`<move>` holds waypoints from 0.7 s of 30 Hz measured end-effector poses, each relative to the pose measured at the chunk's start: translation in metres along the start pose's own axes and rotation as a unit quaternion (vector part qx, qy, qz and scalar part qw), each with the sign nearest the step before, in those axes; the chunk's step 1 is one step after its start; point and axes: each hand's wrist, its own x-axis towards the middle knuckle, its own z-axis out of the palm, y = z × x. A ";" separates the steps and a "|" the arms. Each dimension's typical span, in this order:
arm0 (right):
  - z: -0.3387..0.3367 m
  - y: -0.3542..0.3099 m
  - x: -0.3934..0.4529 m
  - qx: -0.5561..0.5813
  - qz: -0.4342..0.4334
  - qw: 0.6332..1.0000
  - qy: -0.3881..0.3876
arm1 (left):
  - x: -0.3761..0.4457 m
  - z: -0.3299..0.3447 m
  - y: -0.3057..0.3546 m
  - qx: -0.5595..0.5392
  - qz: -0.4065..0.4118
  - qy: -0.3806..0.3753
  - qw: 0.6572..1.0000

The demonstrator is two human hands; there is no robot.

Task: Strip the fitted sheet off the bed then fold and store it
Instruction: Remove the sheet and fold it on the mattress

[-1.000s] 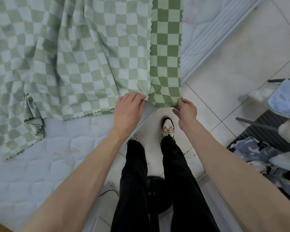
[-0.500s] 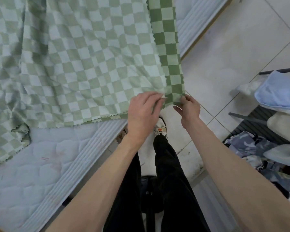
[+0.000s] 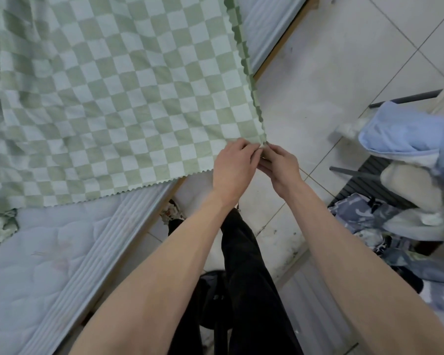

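The green-and-white checked sheet (image 3: 118,98) with a scalloped edge lies spread over the bare quilted mattress (image 3: 36,265) and reaches past the bed's corner. My left hand (image 3: 233,165) and my right hand (image 3: 280,167) meet at the sheet's near right corner, fingertips pinching the same corner together above the floor. The sheet's darker edge runs up from that corner along the right side. A crumpled fold of the sheet hangs at the far left (image 3: 0,226).
White tiled floor (image 3: 331,73) lies to the right of the bed. A rack at the right holds a blue cloth (image 3: 405,131) and a patterned pile of clothes (image 3: 369,221). My legs in black trousers (image 3: 244,278) stand between bed and rack.
My hands have come together: the folded-over darker strip between them has closed up, and both now pinch one corner. The view has shifted toward the bed's corner.
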 end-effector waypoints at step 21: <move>-0.014 -0.020 0.002 -0.075 -0.029 0.994 -0.076 | 0.007 0.003 -0.006 0.068 0.080 0.012 0.994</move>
